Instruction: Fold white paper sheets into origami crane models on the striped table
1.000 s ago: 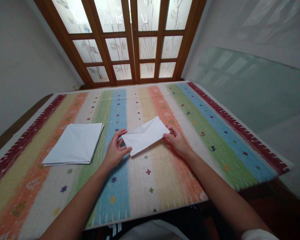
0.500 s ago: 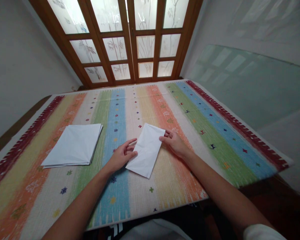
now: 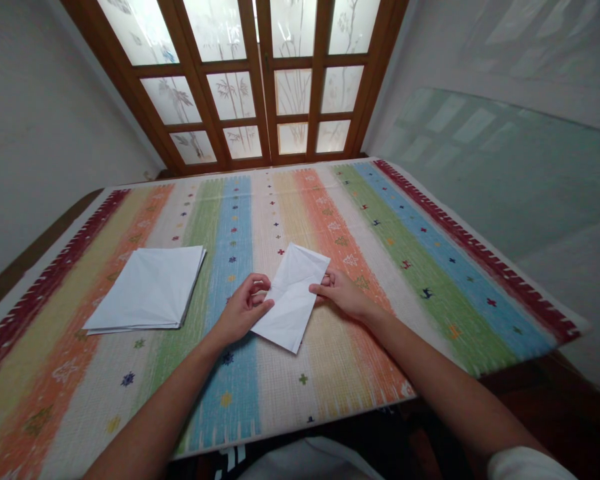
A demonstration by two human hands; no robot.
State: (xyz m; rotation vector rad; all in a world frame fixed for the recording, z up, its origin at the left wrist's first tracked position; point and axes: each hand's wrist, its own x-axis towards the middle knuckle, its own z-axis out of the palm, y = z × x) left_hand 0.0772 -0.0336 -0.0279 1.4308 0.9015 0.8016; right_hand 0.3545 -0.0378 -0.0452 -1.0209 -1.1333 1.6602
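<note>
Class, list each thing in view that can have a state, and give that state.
Paper: creased, held between both hands
Paper stack: lying flat, edges uneven
Left hand: curled, thumb on paper
Right hand: pinching paper
Cloth: spread out
Doors: shut or nearly so

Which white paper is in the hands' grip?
The narrow one: the left hand and right hand hold its long edges. The wider stack lies apart, untouched.

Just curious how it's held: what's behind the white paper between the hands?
The striped tablecloth shows past the edges of the white paper. The right hand has its thumb in front; its other fingertips are hidden behind. Whatever else lies directly behind is covered.
</note>
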